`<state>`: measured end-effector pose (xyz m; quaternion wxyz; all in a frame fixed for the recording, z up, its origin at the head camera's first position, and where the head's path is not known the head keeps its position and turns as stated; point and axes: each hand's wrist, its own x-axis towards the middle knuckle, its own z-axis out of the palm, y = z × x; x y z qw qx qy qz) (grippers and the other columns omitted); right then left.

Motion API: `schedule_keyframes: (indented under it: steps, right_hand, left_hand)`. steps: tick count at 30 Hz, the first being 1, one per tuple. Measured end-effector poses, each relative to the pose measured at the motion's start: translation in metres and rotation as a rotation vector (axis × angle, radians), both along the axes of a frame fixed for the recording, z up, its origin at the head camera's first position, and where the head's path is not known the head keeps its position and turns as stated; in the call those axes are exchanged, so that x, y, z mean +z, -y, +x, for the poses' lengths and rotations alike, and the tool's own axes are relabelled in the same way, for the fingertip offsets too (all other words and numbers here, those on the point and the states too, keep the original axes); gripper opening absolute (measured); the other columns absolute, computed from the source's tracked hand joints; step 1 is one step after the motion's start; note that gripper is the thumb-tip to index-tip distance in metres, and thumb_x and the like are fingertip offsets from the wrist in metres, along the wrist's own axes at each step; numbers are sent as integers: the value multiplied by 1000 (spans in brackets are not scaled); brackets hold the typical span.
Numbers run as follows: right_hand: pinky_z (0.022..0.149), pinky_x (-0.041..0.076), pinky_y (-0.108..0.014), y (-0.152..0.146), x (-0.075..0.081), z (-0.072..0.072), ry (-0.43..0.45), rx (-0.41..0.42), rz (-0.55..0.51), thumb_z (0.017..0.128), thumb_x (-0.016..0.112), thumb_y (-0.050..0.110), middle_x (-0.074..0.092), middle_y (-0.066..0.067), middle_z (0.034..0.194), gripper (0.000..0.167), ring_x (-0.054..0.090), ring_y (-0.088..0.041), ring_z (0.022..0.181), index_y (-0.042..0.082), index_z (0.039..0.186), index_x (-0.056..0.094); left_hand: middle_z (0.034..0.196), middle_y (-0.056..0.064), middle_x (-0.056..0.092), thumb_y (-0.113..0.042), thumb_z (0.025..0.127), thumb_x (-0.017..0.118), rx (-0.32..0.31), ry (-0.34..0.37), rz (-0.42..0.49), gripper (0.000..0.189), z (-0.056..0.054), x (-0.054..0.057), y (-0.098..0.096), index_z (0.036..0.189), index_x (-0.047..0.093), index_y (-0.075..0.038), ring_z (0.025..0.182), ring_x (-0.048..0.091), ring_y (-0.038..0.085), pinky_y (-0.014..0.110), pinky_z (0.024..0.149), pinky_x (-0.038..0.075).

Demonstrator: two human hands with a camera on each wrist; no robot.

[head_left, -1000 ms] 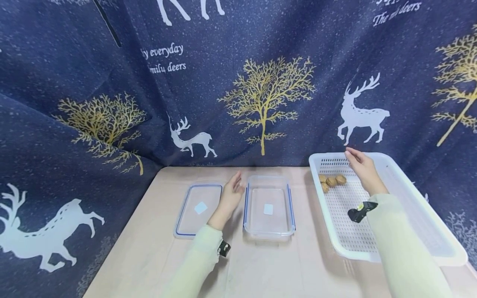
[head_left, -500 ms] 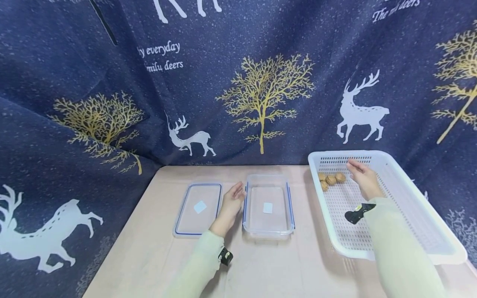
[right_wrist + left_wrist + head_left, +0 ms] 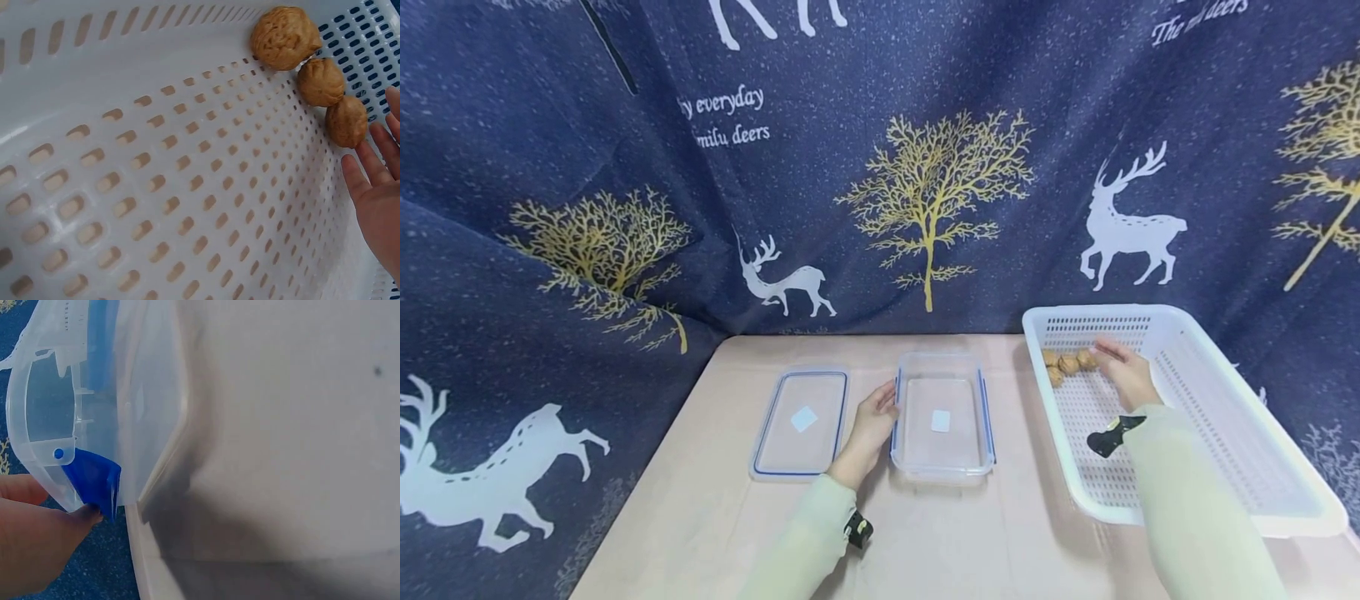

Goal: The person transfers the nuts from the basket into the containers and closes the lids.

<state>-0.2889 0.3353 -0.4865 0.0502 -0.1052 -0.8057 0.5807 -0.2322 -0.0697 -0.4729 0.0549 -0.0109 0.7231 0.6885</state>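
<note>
Several walnuts [image 3: 1067, 363] lie together in the far left corner of a white perforated plastic basket [image 3: 1078, 492]. My right hand [image 3: 1126, 372] is inside the basket just right of them. In the right wrist view its extended fingers [image 3: 375, 162] reach the nearest walnut [image 3: 347, 121]; whether they touch it is unclear. A clear food container [image 3: 943, 467] stands mid-table with a pale label inside. Against its left side is my left hand [image 3: 868, 429], fingers fairly straight. From the left wrist, the thumb meets a blue side latch [image 3: 94, 481]; the other fingers are partly hidden.
Left of the container lies its clear lid [image 3: 797, 450] with a blue seal and a pale label. The table [image 3: 940, 542] has a light pink cover. A dark blue cloth [image 3: 880, 50] with deer and trees hangs behind it.
The right hand has come down into the basket toward the walnuts. The left hand has moved slightly right and down, up to the container's left side. Walnuts, container and lid stay put.
</note>
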Motion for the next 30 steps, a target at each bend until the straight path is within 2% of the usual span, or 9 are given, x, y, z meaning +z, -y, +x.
schedule_keyframes:
  steps: [1, 8, 15, 30]
  right_hand:
    - [113, 30, -52, 0, -1, 0, 3, -4, -6, 101, 46, 30, 29, -25, 151, 60, 30, -43, 137, -1, 149, 26]
    - [113, 31, -52, -2, -5, -1, 38, -2, 7, 101, 47, 28, 30, -26, 151, 60, 30, -43, 137, -2, 149, 26]
    - [112, 31, -53, -1, -14, -4, 49, -5, 38, 99, 49, 16, 34, -28, 148, 55, 32, -45, 135, -5, 146, 30]
    - [110, 36, -48, 3, -16, -6, 36, -67, 70, 97, 52, 7, 41, -28, 143, 50, 39, -41, 132, -5, 142, 38]
  left_hand:
    - [146, 27, 37, 5, 94, 46, 5, 3, 7, 50, -2, -5, 0, 143, 36, 7, 136, 35, 39, 46, 114, 31]
    - [146, 27, 38, 5, 95, 45, 13, 13, -1, 48, -2, -8, -1, 142, 37, 6, 136, 35, 40, 46, 114, 31]
    - [145, 27, 39, 3, 96, 46, 22, 27, -2, 46, -1, -13, 0, 142, 38, 6, 135, 36, 40, 45, 113, 32]
    - [145, 29, 38, 4, 95, 45, 14, 26, 11, 47, -1, -13, 0, 141, 38, 8, 136, 35, 41, 46, 114, 31]
